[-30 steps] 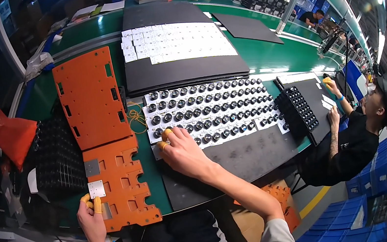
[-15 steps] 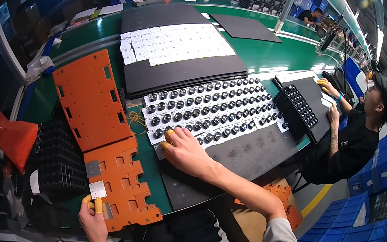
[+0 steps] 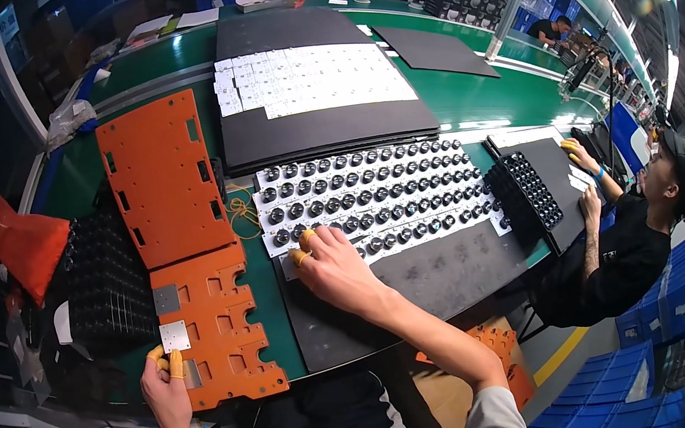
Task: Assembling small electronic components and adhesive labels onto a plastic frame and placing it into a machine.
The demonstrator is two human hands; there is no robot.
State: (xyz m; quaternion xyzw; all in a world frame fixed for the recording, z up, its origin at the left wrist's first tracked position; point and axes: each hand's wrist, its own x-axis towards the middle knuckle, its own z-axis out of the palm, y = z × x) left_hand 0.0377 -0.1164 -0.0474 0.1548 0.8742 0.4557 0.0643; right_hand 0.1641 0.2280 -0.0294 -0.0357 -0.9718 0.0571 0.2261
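My left hand [image 3: 165, 386], with yellow finger covers and a blue wrist strap, is at the left edge of the orange fixture plate [image 3: 224, 340]. Its thumb and finger close on the lower edge of a small white circuit board [image 3: 174, 336], which lies on the plate. My right hand [image 3: 340, 274] reaches to the front left corner of the rows of white boards with black round lens-like parts [image 3: 371, 197]. Its covered fingertips are drawn together there over the front row. Whatever lies between them is hidden by the hand.
A second orange plate [image 3: 158, 178] adjoins the fixture. Behind the rows, white boards [image 3: 306, 79] lie on black foam sheets [image 3: 331, 132]. Stacked black trays [image 3: 111, 281] and a red bag [image 3: 17, 238] stand left. A co-worker [image 3: 626, 235] works at right beside a black tray [image 3: 527, 188].
My right hand has shifted slightly rightward at the front row's left end. My left hand stays at the small white board. A person in the background has moved to face this way.
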